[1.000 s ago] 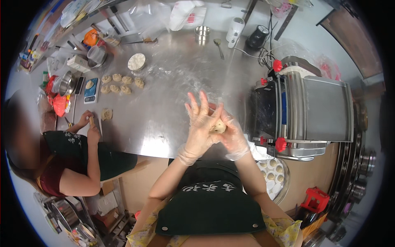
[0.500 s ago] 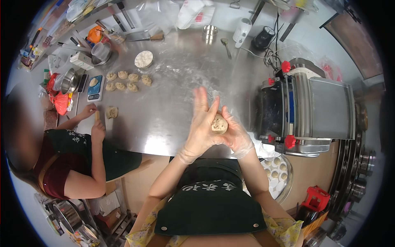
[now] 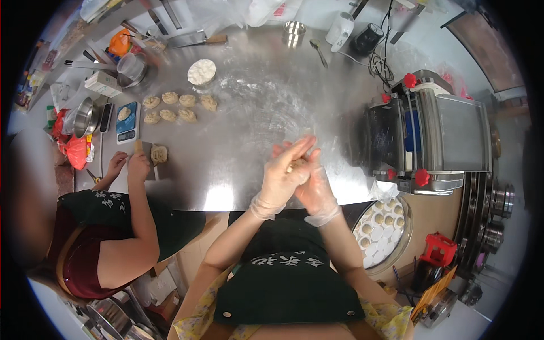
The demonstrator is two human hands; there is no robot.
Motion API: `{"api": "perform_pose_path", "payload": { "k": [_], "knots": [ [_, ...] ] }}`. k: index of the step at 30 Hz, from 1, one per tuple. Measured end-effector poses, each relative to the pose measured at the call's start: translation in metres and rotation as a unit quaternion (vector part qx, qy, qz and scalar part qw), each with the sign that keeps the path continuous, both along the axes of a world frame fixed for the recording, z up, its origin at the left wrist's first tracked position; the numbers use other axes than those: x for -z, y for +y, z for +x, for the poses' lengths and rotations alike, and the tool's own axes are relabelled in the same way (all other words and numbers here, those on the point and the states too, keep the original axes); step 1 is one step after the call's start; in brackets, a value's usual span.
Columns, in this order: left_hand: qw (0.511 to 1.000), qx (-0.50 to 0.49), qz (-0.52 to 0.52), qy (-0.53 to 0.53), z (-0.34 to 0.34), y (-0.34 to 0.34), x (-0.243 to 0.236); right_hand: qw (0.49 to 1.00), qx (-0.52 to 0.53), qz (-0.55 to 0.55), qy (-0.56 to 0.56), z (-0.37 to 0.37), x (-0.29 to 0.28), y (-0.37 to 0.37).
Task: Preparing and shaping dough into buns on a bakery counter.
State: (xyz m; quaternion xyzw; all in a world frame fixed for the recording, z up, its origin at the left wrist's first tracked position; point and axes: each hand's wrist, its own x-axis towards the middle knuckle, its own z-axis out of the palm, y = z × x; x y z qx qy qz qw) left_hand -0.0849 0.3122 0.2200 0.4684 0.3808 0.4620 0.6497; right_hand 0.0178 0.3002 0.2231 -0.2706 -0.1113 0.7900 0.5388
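Observation:
A speckled dough ball (image 3: pixel 296 165) is between my two hands, over the near part of the steel table, and mostly covered by them. My left hand (image 3: pixel 281 177), in a clear plastic glove, lies over the ball with its fingers pressed together. From the other side my right hand (image 3: pixel 313 190), gloved too, cups the ball. To the left, a co-worker's hand (image 3: pixel 138 165) grips a dough scraper (image 3: pixel 148 152) by its wooden handle, beside a larger dough lump (image 3: pixel 159 153). The co-worker's other hand (image 3: pixel 117 162) is close by.
Several dough pieces (image 3: pixel 187 100) lie in rows on the floured steel table (image 3: pixel 238 153). Behind them stands a bowl of flour (image 3: pixel 202 72). A scale (image 3: pixel 128 127) bears one piece. A dough-rolling machine (image 3: pixel 425 133) stands right; below it, a round tray (image 3: pixel 403 241) holds dough balls on paper.
My hands have closed over the dough ball, which showed openly between them before. The co-worker's scraper hand has moved up beside the dough lump. The whole view has shifted slightly.

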Motion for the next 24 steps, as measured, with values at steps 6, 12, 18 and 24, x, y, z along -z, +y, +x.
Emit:
{"api": "perform_pose_path", "payload": {
  "k": [6, 12, 18, 24],
  "knots": [
    [0.977, 0.001, 0.165, 0.133, -0.020, -0.001, 0.049, 0.994, 0.097, -0.029, -0.032, -0.010, 0.040, -0.024],
    [0.996, 0.066, -0.042, -0.034, -0.014, -0.028, 0.086, 0.984, 0.099, -0.150, -0.012, -0.021, 0.097, -0.062],
    [0.979, 0.055, -0.167, 0.099, -0.029, -0.054, 0.142, 0.922, 0.198, -0.222, -0.248, -0.041, 0.118, -0.056],
    [0.988, -0.080, -0.051, 0.125, -0.065, -0.033, 0.173, 0.463, -0.102, 0.145, -0.868, -0.021, 0.185, 0.004]
  ]
}}
